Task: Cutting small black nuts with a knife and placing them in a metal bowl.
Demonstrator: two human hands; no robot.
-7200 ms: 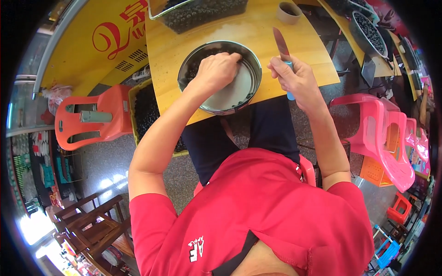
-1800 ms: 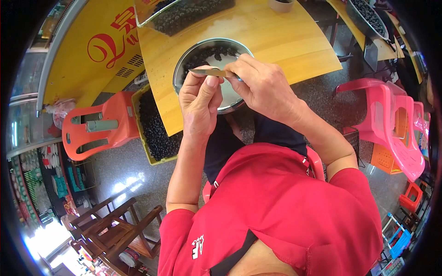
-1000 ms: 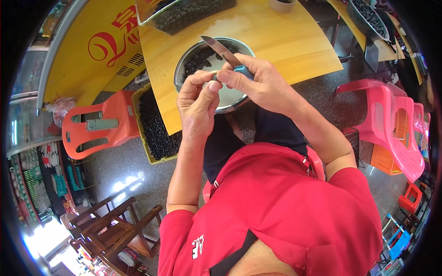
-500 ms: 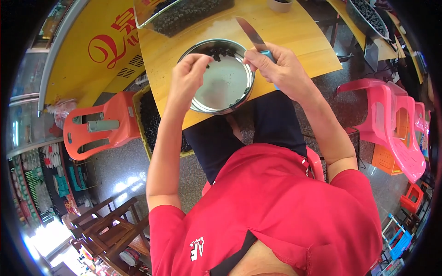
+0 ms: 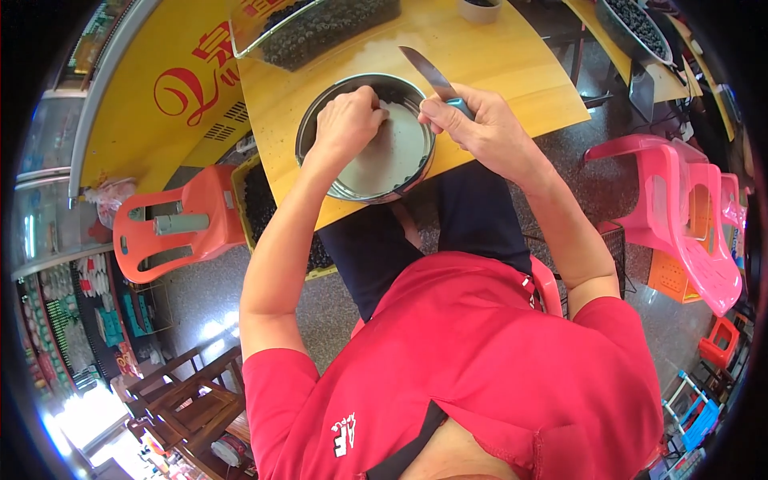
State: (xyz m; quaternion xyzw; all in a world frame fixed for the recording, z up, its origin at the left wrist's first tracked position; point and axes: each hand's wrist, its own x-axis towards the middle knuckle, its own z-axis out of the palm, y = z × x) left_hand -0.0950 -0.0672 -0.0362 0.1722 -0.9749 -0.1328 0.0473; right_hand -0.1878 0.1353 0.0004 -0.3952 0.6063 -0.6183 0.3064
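My right hand (image 5: 482,128) grips a knife (image 5: 430,72) by its blue handle, with the blade pointing up and to the left over the table. Down inside a round metal basin (image 5: 306,120), toward its far left side, is my left hand (image 5: 349,126). Its fingers are curled, and whatever they hold, if anything, is hidden. The pale bottom of the basin shows beside the hand, with dark bits along the right wall. The basin stands at the near edge of the table, just in front of my lap.
On the yellow wooden table (image 5: 528,88), a clear tub (image 5: 248,46) of small dark round pieces stands beyond the basin, near a small bowl (image 5: 480,10). An orange stool (image 5: 212,232) and a yellow crate (image 5: 240,180) are at left; pink chairs (image 5: 680,200) stand right. Another dark-filled tray (image 5: 636,28) sits far right.
My left hand has gone down into the basin from above its left rim, covering the dark pieces there. The knife has shifted slightly left and down; the basin sits slightly further left in view.
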